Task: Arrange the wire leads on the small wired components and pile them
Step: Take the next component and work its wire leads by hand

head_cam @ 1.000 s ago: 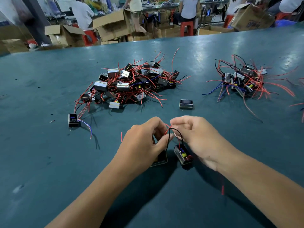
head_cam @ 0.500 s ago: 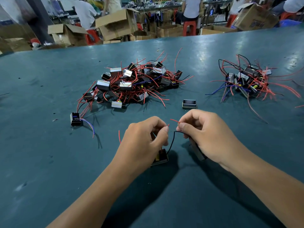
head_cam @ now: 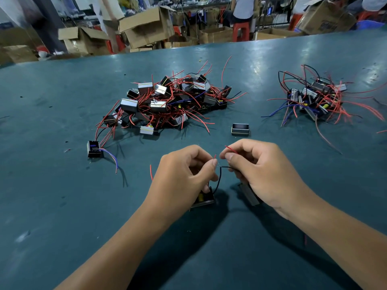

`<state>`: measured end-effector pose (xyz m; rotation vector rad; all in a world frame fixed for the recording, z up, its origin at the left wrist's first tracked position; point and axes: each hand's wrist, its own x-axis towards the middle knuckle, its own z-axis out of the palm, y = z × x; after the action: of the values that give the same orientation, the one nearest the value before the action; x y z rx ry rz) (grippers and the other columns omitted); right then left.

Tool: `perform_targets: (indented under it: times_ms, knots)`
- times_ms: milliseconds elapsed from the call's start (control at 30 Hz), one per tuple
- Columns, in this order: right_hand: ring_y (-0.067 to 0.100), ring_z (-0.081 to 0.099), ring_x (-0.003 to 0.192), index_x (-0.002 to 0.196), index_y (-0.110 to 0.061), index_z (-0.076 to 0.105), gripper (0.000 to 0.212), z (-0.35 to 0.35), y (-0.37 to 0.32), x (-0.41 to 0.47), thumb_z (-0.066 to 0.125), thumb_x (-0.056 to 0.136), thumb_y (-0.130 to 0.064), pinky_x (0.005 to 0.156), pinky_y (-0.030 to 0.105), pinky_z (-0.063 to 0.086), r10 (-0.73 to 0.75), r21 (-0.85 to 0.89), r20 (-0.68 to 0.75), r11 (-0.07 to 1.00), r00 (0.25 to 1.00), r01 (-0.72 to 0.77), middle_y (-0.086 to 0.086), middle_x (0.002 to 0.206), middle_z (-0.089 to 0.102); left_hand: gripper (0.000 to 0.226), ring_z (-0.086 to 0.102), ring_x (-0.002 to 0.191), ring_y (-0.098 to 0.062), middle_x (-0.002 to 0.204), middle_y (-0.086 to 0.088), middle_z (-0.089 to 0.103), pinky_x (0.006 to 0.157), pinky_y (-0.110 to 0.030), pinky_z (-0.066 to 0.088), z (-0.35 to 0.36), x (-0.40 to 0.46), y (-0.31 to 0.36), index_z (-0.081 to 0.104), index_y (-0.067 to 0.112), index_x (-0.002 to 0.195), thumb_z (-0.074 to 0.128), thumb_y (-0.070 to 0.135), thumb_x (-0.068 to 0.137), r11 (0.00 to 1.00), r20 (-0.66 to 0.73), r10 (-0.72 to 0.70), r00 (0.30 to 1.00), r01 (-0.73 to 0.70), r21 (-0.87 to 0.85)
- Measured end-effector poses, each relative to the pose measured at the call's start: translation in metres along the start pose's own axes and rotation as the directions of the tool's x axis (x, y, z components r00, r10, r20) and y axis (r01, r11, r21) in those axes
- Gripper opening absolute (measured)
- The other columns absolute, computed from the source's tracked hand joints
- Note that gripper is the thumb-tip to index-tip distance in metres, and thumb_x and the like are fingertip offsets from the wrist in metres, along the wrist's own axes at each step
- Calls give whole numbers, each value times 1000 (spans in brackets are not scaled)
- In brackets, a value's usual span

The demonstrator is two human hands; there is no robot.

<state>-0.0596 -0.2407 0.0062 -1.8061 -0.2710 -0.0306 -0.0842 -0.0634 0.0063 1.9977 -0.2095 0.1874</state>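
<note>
Dark teal table point(head_cam: 62, 206) fills most of the frame, with cardboard boxes point(head_cam: 146, 26) and red stools along the top edge. At centre left a lone component point(head_cam: 93, 149) with blue leads lies on the table, just below the large pile point(head_cam: 167, 101) of small black and silver components tangled in red wires at upper centre. Right of that pile sits a single black case point(head_cam: 240, 129). At lower centre the left hand point(head_cam: 182, 176) has its fingers curled, thumb and forefinger pinching a red lead tip, above a black component point(head_cam: 204, 197) with a yellow part resting on the table. A black lead point(head_cam: 218, 178) rises from it toward the right hand point(head_cam: 263, 174), whose curled fingers pinch a red lead; a second component point(head_cam: 249, 195) sits half hidden beneath that palm. Compared with half a second earlier, both hands sit at almost the same spot, thumbs nearly touching. At upper right lies the smaller pile point(head_cam: 314, 99).
</note>
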Motion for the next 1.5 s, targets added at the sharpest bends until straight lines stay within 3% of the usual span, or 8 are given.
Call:
perform_targets:
  times_ms: [100, 267, 433, 600, 1000, 1167, 1333, 1500]
  knots:
    - [3, 53, 54, 85, -22, 74, 12, 0, 1, 0, 65, 93, -25, 53, 12, 40, -9, 26, 11, 1000, 1000, 9, -11, 58, 62, 11, 64, 51, -16, 71, 2, 74, 55, -40, 54, 0, 0, 0, 66, 24, 80, 64, 28, 91, 1000, 18, -3, 1000, 3, -31]
    - [2, 47, 51, 85, -18, 72, 8, -1, -1, 0, 68, 92, -19, 50, 11, 35, -42, 62, 73, 997, 996, 38, -12, 57, 59, 7, 62, 53, -11, 67, 5, 72, 54, -26, 52, 1, 0, -1, 67, 27, 82, 64, 28, 89, 999, 63, 33, 997, -31, -20]
    - [2, 44, 49, 80, -16, 68, 11, -5, -1, 1, 67, 91, -13, 49, 13, 34, -54, 13, 99, 999, 994, 53, -13, 55, 56, 7, 63, 64, -25, 68, 3, 68, 60, -40, 52, -2, 2, -1, 66, 26, 84, 64, 31, 89, 996, 93, 84, 992, -86, 22]
    - [-1, 46, 53, 81, -19, 68, 9, -11, -5, 0, 70, 89, -17, 53, 10, 36, -122, -85, 174, 987, 977, 138, -11, 58, 57, 11, 55, 59, -9, 66, 7, 66, 56, -33, 46, -11, 4, -3, 68, 24, 84, 65, 28, 94, 992, 173, 102, 980, -113, 52]
    - [2, 46, 53, 76, -24, 63, 17, -12, -4, -3, 66, 89, -13, 52, 17, 38, -166, -227, 215, 950, 963, 214, -5, 64, 61, 11, 50, 59, -5, 65, 11, 61, 59, -31, 45, -17, 6, -2, 65, 24, 84, 63, 30, 93, 983, 257, 125, 958, -154, 97]
    - [2, 44, 51, 72, -24, 61, 22, -10, -5, -3, 65, 86, -7, 50, 12, 34, -147, -227, 208, 954, 967, 194, -16, 58, 55, 12, 51, 60, -6, 65, 10, 61, 59, -34, 46, -18, 6, -2, 64, 24, 83, 63, 31, 93, 981, 273, 130, 953, -163, 103]
    - [3, 42, 50, 72, -23, 60, 19, -9, -4, -4, 65, 84, -9, 49, 14, 34, -148, -253, 212, 947, 966, 200, -12, 56, 53, 14, 47, 56, -2, 62, 10, 57, 55, -17, 41, -20, 6, -1, 64, 21, 81, 64, 24, 94, 975, 296, 142, 945, -185, 121]
    - [3, 41, 50, 73, -22, 61, 18, -9, -4, -5, 65, 85, -8, 48, 15, 34, -147, -246, 221, 948, 964, 201, -11, 56, 53, 15, 46, 56, -6, 62, 1, 57, 54, -17, 41, -22, 6, -1, 64, 16, 80, 66, 17, 96, 983, 326, 115, 938, -155, 99]
